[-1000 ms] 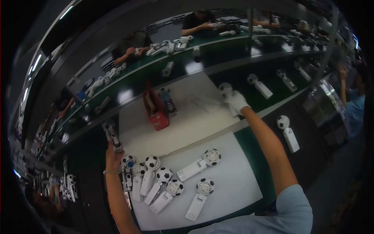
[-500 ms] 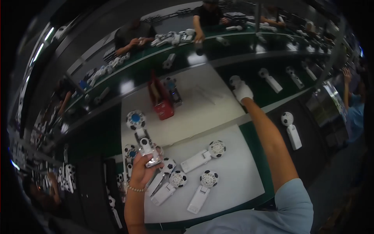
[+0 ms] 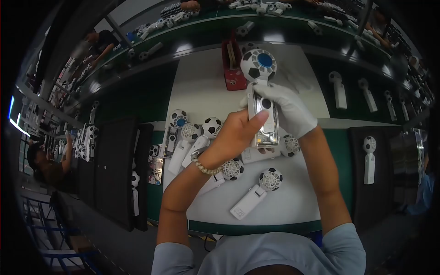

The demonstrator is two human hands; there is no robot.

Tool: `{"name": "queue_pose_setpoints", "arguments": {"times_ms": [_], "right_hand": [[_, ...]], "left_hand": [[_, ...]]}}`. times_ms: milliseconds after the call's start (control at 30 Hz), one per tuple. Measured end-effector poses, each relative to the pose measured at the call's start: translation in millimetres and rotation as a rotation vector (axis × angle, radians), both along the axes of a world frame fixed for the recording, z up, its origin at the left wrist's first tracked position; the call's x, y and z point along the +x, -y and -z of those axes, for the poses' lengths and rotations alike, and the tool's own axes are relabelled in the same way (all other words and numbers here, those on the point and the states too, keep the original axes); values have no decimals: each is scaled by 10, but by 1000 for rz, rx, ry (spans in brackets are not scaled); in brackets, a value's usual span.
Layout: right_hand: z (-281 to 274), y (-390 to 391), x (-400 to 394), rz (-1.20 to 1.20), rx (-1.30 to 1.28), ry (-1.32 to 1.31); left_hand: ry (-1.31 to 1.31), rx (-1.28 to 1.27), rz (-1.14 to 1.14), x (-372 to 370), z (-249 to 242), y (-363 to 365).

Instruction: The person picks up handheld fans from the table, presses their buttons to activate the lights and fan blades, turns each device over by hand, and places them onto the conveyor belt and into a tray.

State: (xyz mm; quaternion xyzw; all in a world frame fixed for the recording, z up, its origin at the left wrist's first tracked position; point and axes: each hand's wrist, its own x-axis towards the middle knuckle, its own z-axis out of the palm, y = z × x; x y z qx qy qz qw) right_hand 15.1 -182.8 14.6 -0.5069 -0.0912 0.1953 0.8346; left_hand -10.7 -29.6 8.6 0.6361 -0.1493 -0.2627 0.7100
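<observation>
Both my hands are on a handheld fan (image 3: pixel 259 68) with a football-patterned round head, a blue centre and a clear-cased handle. My bare left hand (image 3: pixel 238 130) wraps the handle's lower part, its thumb lying across the front. White-gloved, my right hand (image 3: pixel 293 109) grips the handle's upper part just below the head; some of its fingers are hidden behind the fan. Beneath them, on the white work surface (image 3: pixel 298 197), lie several white football-headed fans, one of them (image 3: pixel 250 201) nearest me. Left of these is another blue-centred fan (image 3: pixel 178 119).
A red box (image 3: pixel 235 81) stands behind the held fan. Beyond it runs a green conveyor belt (image 3: pixel 302 68) carrying several fans. Dark padded panels (image 3: pixel 112 174) flank me on the left, and a white fan (image 3: pixel 369 158) lies on a dark surface at right. Other people sit farther off.
My right hand has come back from a fan on the belt to the blue-centred fan. My left hand has raised that fan toward the middle. The view has turned.
</observation>
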Motion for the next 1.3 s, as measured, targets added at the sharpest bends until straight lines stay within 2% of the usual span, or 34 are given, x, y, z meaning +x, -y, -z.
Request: {"name": "queue_pose_setpoints", "arguments": {"times_ms": [33, 67, 133, 167, 200, 267, 367, 433, 500, 533, 600, 633, 700, 733, 833, 900, 967, 1100, 1167, 1200, 1233, 1300], "right_hand": [[19, 4, -24, 7, 0, -7], [38, 14, -47, 84, 59, -41], [87, 33, -65, 245, 128, -95], [72, 66, -53, 250, 130, -94], [67, 115, -56, 264, 106, -155], [135, 233, -8, 287, 93, -195], [108, 294, -15, 336, 225, -173], [89, 326, -18, 301, 268, -211], [94, 344, -39, 160, 348, -213], [148, 370, -26, 41, 448, -229], [127, 372, -84, 29, 383, -152], [105, 365, -125, 24, 323, -77], [63, 370, -143, 2, 289, -86], [55, 374, -171, -7, 260, -16], [28, 365, -213, -14, 234, 56], [17, 397, -226, -11, 245, 93], [20, 418, -212, 9, 223, 116], [10, 445, -202, 77, 231, 139], [-7, 453, -209, 83, 230, 133], [-14, 452, -207, 87, 230, 128], [-23, 449, -206, 83, 228, 129], [-28, 454, -187, 38, 415, 7]], "left_hand": [[201, 187, -44, 63, 115, -1], [197, 187, -38, 85, 240, 1], [444, 179, -62, 108, 373, 22], [536, 259, -68, 49, 427, 45], [534, 259, -57, 6, 521, 50], [699, 556, 11, -44, 746, 75], [705, 585, -49, -292, 785, 138], [708, 586, -55, -357, 827, 170], [993, 765, -99, -401, 861, 244], [991, 765, -98, -415, 901, 261], [1029, 1038, -61, -401, 1021, 273], [1028, 1046, -46, -383, 1059, 270], [954, 1058, 40, -315, 1150, 273], [1047, 1006, 30, -278, 1243, 251], [1022, 988, 63, -204, 1286, 237], [916, 935, 100, -202, 1235, 227], [798, 693, -6, -192, 1226, 223], [702, 546, -98, -165, 1053, 241], [183, 365, -208, -145, 765, 261], [182, 363, -209, -111, 751, 247], [235, 199, -241, -80, 732, 229], [346, -47, -291, -51, 669, 226]]}}
